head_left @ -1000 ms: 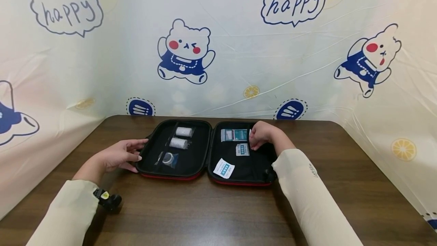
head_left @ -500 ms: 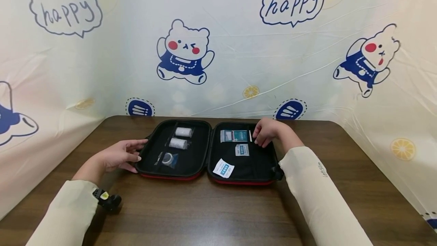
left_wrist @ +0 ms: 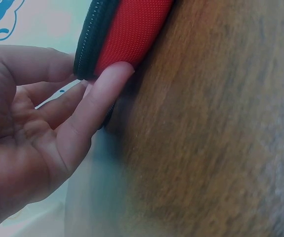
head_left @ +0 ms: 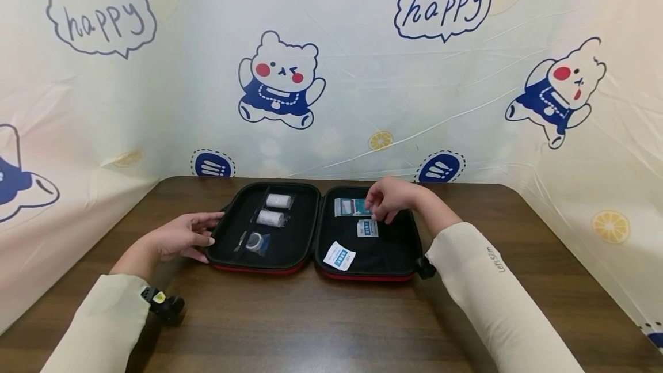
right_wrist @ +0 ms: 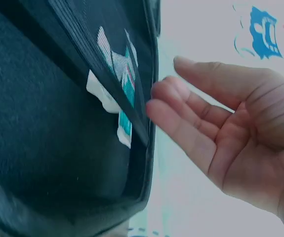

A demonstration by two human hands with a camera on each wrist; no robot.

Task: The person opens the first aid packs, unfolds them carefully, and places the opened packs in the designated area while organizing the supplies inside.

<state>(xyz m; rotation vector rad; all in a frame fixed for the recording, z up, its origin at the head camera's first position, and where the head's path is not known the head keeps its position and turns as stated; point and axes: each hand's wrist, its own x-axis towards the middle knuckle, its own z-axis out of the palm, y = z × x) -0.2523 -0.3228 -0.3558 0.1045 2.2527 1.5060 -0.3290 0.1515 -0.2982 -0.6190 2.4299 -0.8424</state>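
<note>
An unfolded zip case, black inside with a red outer shell (left_wrist: 132,37), lies on the table. My left hand (head_left: 181,235) grips its left side, the digits touching the zipped rim and the red wall. Over the right half (head_left: 331,246), my right hand (head_left: 396,195) hovers with loosely bent fingers at a teal-and-white packet (head_left: 352,206), covering its right end. In the right wrist view, the packet (right_wrist: 126,111) sits behind a black strap (right_wrist: 107,69). Thumb and fingers stand apart there, with nothing seen between them. A small white-blue sachet (head_left: 367,228) lies just below.
The left half (head_left: 295,246) bears two white bandage rolls (head_left: 279,200) and a bagged ring-shaped roll (head_left: 255,241) under straps. Another white-blue sachet (head_left: 339,255) lies near the right half's front edge. Beneath is a brown wooden table (head_left: 311,321); a printed curtain (head_left: 352,102) hangs behind.
My right hand moves off the packet's right end to the right, showing a white edge there, then comes back left over it. My left hand stays at the case's side.
</note>
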